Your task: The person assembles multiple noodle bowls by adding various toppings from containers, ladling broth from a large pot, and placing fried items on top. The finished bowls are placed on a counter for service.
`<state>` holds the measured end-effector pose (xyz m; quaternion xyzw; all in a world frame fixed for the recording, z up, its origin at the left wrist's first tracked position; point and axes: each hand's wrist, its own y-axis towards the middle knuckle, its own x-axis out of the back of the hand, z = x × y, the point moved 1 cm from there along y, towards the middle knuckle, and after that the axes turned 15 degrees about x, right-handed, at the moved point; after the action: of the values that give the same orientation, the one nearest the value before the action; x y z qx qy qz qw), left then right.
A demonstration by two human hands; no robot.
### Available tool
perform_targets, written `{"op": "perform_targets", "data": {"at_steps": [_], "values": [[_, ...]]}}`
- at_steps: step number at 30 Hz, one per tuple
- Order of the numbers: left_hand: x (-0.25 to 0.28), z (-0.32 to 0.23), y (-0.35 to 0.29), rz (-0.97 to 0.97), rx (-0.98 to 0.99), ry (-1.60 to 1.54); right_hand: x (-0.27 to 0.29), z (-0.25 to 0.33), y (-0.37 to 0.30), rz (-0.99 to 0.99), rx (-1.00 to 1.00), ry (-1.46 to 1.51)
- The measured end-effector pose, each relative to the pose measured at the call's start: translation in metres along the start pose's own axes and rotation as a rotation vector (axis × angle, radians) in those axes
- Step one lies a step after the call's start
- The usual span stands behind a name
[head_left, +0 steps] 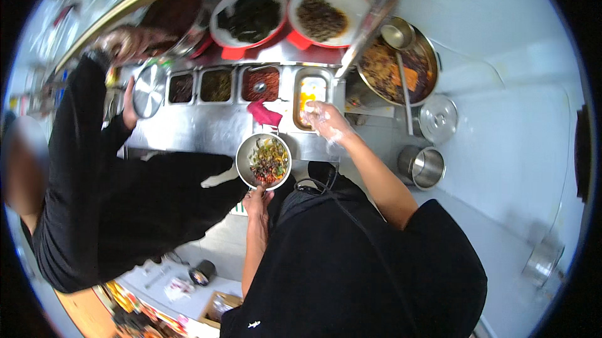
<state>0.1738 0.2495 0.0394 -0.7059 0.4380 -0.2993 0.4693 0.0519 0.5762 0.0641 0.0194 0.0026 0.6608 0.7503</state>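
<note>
My left hand [256, 201] grips the near rim of a round metal bowl [241, 172], held level just off the counter's front edge. Chopped green, dark, red and yellow food [269, 161] fills its bottom. In a clear plastic glove, my right hand [327, 122] is over the near part of a rectangular steel pan [298, 121], its fingers bent and bunched together. Yellow and white food [310, 90] lies in that pan. What the fingertips hold, if anything, is hidden. A crumpled pink cloth [264, 114] lies between pan and bowl.
Left, a co-worker in black [138, 212] holds a round metal lid [150, 91] beside several inset food pans [216, 86]. Two red-handled bowls [248, 13] stand behind. A large pot [433, 56] with a ladle [403, 87], a clear lid [439, 118] and a steel pot [428, 167] are right.
</note>
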Motion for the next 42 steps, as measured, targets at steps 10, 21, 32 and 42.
{"op": "perform_targets", "data": {"at_steps": [10,21,32,42], "values": [[-0.073,0.002,0.019,0.165,0.037,0.248,0.227,0.091,-0.105,-0.456,-0.478,-1.313],[-0.048,0.003,0.054,0.226,0.107,0.282,0.240,-0.009,-0.056,-0.341,-0.655,0.383],[-0.041,-0.004,0.065,0.318,0.200,0.265,0.229,0.048,-0.118,-0.376,-0.650,0.013],[-0.042,0.013,0.054,0.409,0.166,0.212,0.191,0.049,-0.100,-0.323,-0.629,0.090]]}}
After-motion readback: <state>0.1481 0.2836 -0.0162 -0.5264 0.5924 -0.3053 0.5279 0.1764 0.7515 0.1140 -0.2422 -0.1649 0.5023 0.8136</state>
